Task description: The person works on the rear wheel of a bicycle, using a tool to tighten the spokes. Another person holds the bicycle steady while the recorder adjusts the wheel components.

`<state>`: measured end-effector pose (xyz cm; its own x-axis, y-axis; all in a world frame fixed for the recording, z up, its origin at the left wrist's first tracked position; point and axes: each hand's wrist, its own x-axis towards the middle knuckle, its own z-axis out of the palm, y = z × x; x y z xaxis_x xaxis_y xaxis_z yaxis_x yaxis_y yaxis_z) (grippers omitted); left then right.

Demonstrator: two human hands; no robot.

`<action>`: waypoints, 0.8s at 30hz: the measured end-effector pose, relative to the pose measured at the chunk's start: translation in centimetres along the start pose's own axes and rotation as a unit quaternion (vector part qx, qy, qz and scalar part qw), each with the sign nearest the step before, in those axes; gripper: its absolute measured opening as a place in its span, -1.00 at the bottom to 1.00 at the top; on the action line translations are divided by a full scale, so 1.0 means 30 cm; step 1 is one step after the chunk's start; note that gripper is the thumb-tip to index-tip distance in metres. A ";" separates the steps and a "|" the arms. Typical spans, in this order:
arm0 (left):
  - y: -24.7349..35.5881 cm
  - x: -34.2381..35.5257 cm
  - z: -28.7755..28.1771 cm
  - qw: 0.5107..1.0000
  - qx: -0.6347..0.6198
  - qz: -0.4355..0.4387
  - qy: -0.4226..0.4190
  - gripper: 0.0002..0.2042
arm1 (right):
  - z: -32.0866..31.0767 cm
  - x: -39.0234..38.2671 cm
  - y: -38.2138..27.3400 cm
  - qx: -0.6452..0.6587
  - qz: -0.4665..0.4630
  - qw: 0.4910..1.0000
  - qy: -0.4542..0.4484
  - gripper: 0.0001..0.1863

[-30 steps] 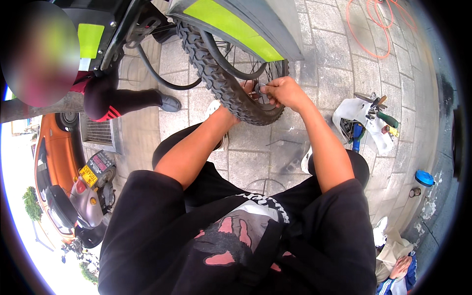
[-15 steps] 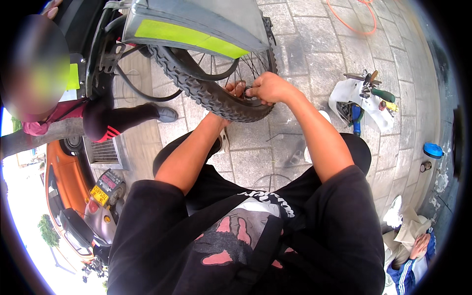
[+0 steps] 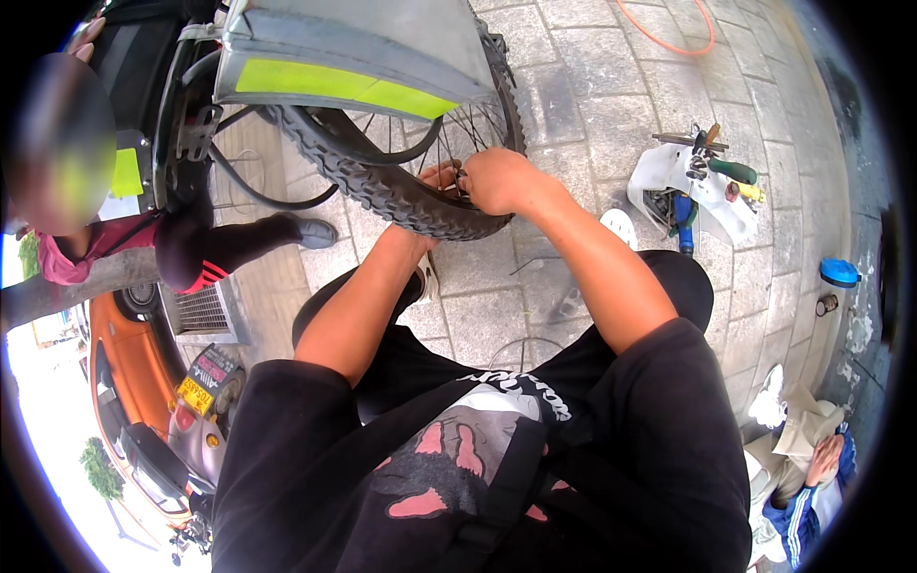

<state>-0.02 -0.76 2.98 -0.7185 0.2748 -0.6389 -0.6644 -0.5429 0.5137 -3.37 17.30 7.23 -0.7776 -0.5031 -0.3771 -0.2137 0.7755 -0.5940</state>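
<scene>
A knobby black bicycle tire [image 3: 382, 199] curves in front of me, with thin spokes inside its rim. My left hand [image 3: 441, 178] reaches under the tire, its fingers curled up at the inner side of the rim among the spokes. Its palm is hidden behind the rubber. My right hand [image 3: 499, 181] lies over the near part of the rim, back upward, fingers pinched together right beside the left fingertips. A small dark part shows between the two hands, too covered to name. Over the wheel hangs a grey box-like panel [image 3: 363, 57] with a yellow-green stripe.
A white container of hand tools [image 3: 659, 191] stands on the paving to the right. Farther right are a blue round object [image 3: 840, 273] and a seated person's hand [image 3: 826, 460]. An orange hose [image 3: 659, 38] lies at the far side. Another person's shoe [image 3: 313, 232] is at left.
The view has shifted slightly, moving wheel and panel left. My right hand has turned more back-up and come closer to my left fingers, covering the small dark part more.
</scene>
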 end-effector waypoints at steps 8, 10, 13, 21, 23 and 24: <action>0.008 0.023 -0.008 0.996 0.039 0.014 -0.075 -0.87 | 0.023 0.042 0.075 0.055 0.058 0.995 -0.064 -0.58; 0.012 0.017 0.011 0.998 0.043 0.017 -0.034 -0.87 | 0.039 0.042 0.076 0.026 0.033 0.999 -0.022 -0.59; 0.011 0.014 -0.001 0.998 0.050 0.021 -0.028 -0.87 | 0.031 0.030 0.079 0.186 0.083 0.979 -0.021 -0.66; 0.010 0.049 -0.030 0.987 0.148 0.046 0.051 -0.83 | 0.119 0.004 0.125 0.545 0.206 0.812 -0.018 -0.67; 0.014 0.048 -0.041 0.987 0.143 0.038 0.067 -0.81 | 0.147 0.008 0.138 0.582 0.224 0.782 -0.010 -0.73; 0.016 0.056 -0.052 0.985 0.157 0.034 0.064 -0.81 | 0.146 0.015 0.144 0.599 0.231 0.767 -0.003 -0.76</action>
<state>-1.21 -1.80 1.25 -0.7445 0.1337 -0.6541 -0.6616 -0.2788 0.6961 -2.05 18.74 1.37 -0.6037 -0.2853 -0.7444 0.7826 -0.0342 -0.6216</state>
